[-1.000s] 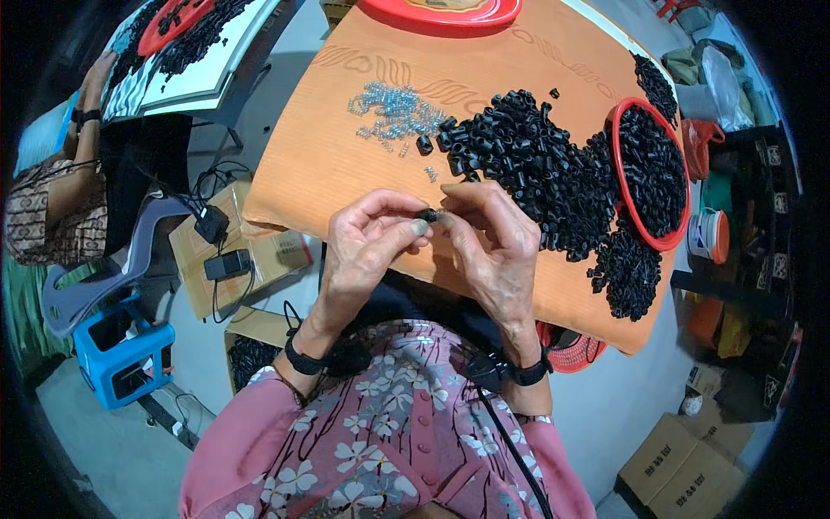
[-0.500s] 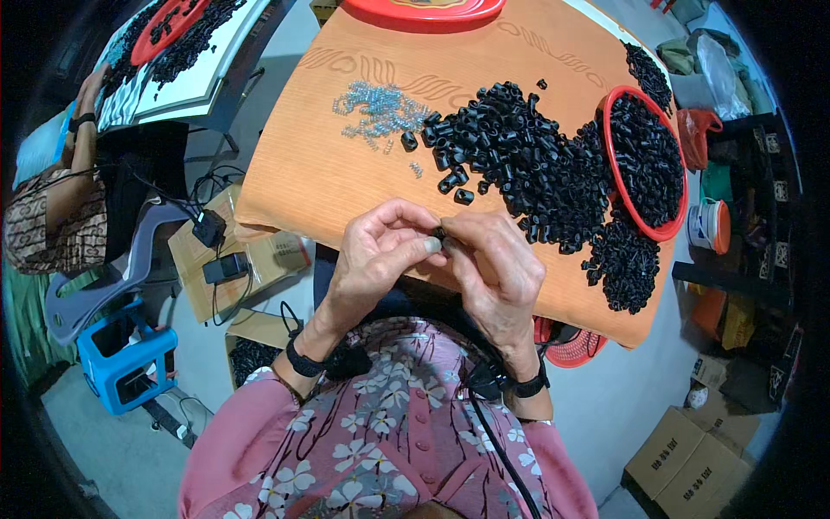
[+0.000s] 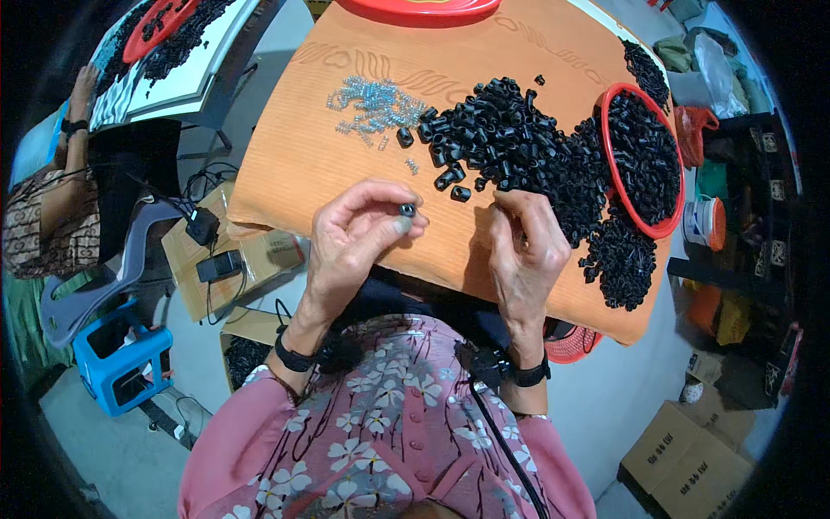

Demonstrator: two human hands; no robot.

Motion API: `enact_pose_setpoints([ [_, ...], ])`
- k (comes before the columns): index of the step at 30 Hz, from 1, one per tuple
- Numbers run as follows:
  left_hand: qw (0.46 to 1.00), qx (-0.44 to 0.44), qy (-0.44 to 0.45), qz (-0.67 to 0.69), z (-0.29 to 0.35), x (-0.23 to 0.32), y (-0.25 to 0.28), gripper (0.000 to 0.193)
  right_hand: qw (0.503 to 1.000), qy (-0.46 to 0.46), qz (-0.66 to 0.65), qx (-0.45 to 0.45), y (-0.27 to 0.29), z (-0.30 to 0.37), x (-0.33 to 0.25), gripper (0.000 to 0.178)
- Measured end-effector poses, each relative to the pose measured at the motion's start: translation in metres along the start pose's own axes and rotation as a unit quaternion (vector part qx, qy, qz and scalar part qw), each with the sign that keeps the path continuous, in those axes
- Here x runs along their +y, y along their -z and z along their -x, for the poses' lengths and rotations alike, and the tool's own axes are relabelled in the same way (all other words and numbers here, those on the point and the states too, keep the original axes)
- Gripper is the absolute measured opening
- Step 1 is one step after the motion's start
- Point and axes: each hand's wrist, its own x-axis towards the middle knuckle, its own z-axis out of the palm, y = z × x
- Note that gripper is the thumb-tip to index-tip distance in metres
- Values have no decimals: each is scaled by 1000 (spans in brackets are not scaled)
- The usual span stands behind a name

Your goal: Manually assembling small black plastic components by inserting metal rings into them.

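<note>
Between the thumb and fingertips of my left hand [image 3: 350, 242] is a small black plastic cap [image 3: 407, 209], its round opening showing. My right hand [image 3: 529, 238] hangs apart from it, over the near edge of the large black cap pile [image 3: 510, 143]. Its fingers are curled together, and whatever they may pinch is hidden. Beyond my left hand lies a loose heap of small metal springs [image 3: 376, 104], with a stray spring [image 3: 412, 165] closer in. A few single caps [image 3: 461, 195] rest between my hands and the big pile.
An orange cloth [image 3: 285, 164] covers the table. At the right, a red-rimmed basket [image 3: 608, 156] holds small black parts, with a smaller pile [image 3: 624, 268] nearer. A red tray [image 3: 424, 12] stands at the far edge. Another person's hand [image 3: 84, 91] is at a table on the left.
My hands have parted: the left moved leftward and away with the black cap, while the right moved to the right toward the pile. The view has shifted slightly.
</note>
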Motion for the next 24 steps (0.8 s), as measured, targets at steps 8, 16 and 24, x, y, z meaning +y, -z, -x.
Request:
enact_pose_setpoints([
  [8,998,0,45,-31,-4,-1,-8,20,991,39,110,-59,-15,-11,8,17],
  [16,997,0,70,-23,-5,-2,-7,18,977,86,179,-72,-14,-10,9,16],
  [24,995,-45,76,40,-4,-5,-11,19,981,108,145,-72,-12,-8,15,16],
])
